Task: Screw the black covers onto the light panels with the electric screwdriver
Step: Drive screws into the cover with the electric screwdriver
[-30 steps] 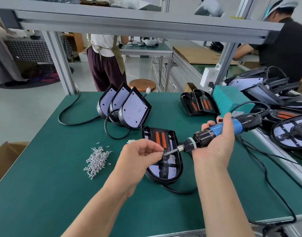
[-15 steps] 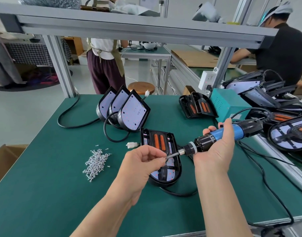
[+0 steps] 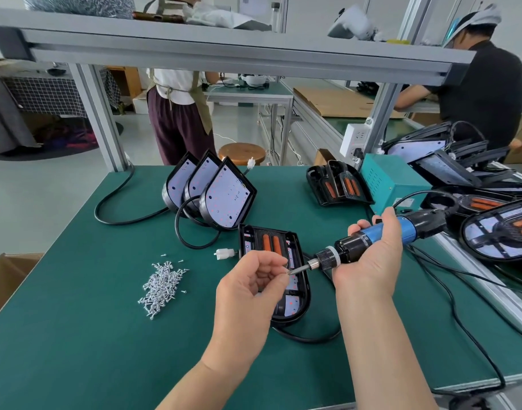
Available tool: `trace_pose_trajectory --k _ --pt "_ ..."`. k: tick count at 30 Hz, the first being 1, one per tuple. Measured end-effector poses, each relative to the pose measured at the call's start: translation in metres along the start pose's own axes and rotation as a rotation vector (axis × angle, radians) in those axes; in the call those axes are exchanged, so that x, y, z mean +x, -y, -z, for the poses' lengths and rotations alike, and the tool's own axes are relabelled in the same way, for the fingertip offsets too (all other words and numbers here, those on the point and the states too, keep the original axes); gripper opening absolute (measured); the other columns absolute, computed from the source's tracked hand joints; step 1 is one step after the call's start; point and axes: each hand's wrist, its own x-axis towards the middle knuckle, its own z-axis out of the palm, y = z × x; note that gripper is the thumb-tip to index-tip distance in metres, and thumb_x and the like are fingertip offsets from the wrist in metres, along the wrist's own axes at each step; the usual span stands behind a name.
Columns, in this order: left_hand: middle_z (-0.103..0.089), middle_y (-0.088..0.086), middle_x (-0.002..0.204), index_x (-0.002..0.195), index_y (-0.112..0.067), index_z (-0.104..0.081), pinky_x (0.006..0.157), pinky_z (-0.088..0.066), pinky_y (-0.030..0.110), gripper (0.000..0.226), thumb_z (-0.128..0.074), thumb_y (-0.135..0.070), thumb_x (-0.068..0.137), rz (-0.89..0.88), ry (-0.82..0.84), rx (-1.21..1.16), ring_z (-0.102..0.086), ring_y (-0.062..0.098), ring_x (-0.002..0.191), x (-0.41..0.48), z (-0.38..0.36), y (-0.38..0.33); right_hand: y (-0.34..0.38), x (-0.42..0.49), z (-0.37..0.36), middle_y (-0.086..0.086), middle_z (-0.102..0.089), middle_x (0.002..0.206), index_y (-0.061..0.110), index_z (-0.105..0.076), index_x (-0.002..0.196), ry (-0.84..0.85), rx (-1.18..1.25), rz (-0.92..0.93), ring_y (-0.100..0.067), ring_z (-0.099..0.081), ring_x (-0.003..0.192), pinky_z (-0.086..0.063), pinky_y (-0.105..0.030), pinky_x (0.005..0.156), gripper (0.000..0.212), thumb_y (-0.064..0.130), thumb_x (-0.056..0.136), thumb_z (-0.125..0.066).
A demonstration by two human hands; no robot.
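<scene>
My right hand (image 3: 369, 261) gripped the screwdriver (image 3: 344, 251); my left hand (image 3: 251, 284) pinched a screw (image 3: 288, 272) at its bit, above the covered panel (image 3: 270, 241).

Left hand (image 3: 248, 288) has rolled outward over the last second: knuckles were on top, now palm and curled fingers face me. Its pinch at the bit (image 3: 299, 269) tip is now exposed, thumb against forefinger; anything held there is too small to resolve.

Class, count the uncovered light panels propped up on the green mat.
3, propped in an overlapping row behind the covered panel: left panel, middle panel, right panel frontmost. A fourth could hide behind them.
</scene>
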Motion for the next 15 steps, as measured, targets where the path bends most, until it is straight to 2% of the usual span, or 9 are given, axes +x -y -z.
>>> trace_pose_trajectory --k 3,8,13,15 --pt "-0.071 -0.006 0.079 0.091 -0.034 -0.072 0.073 -0.051 0.015 0.045 -0.07 0.01 0.082 -0.039 -0.02 -0.012 -0.064 0.006 0.076 -0.001 -0.003 -0.001 0.001 0.003 0.002 0.011 -0.061 0.054 0.021 -0.055 0.09 -0.035 0.039 -0.071 -0.005 -0.059 0.047 -0.046 -0.016 0.044 0.022 0.035 0.093 -0.072" --pt "-0.07 -0.01 0.083 0.093 -0.04 -0.069 0.072 -0.047 0.011 0.047 -0.072 0.006 0.083 -0.146 -0.071 0.143 -0.063 0.008 0.075 -0.006 -0.006 0.002 -0.002 0.006 0.004 0.012 -0.063 0.061 0.024 -0.055 0.093 -0.038 -0.026 -0.09 -0.007 -0.061 0.057 -0.046 -0.019 0.052 0.025 0.042 0.091 -0.072" --pt "-0.068 -0.014 0.086 0.093 -0.04 -0.066 0.073 -0.044 0.006 0.05 -0.072 0.008 0.081 -0.256 -0.134 0.29 -0.063 0.009 0.079 -0.008 -0.01 0.003 -0.004 0.008 0.004 0.011 -0.063 0.061 0.023 -0.055 0.093 -0.042 -0.023 -0.105 -0.007 -0.061 0.056 -0.046 -0.024 0.062 0.024 0.04 0.092 -0.072" --pt "-0.068 -0.015 0.086 0.094 -0.041 -0.064 0.073 -0.044 0.006 0.051 -0.072 0.009 0.082 -0.253 -0.155 0.287 -0.063 0.009 0.079 -0.009 -0.011 0.004 -0.005 0.008 0.005 0.011 -0.062 0.059 0.022 -0.054 0.091 -0.045 -0.015 -0.122 -0.007 -0.06 0.053 -0.047 -0.023 0.06 0.024 0.039 0.092 -0.071"
